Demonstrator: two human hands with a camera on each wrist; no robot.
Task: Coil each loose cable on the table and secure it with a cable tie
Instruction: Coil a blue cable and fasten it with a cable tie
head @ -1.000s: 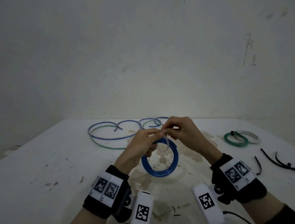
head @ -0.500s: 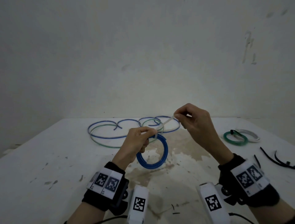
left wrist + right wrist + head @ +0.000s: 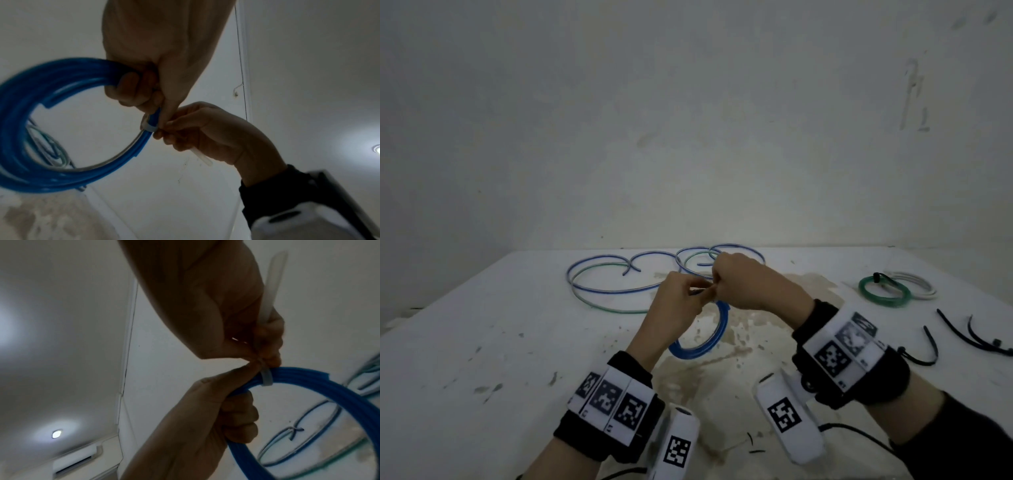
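Observation:
My left hand grips a coiled blue cable and holds it upright above the table. A translucent white cable tie is looped round the coil just beside my left fingers. My right hand pinches the tie's tail right at the loop, knuckles against my left hand. In the left wrist view the tie band wraps the blue coil and the tail end sticks out below my right hand.
Loose blue and green cables lie spread at the back of the table. A tied green coil and a white coil rest at the right. Black cable ties lie near the right edge. A wall stands behind the table.
My right hand, which had pulled the tie's tail up and to the right, has come back down to the coil and now pinches the tie close against my left hand.

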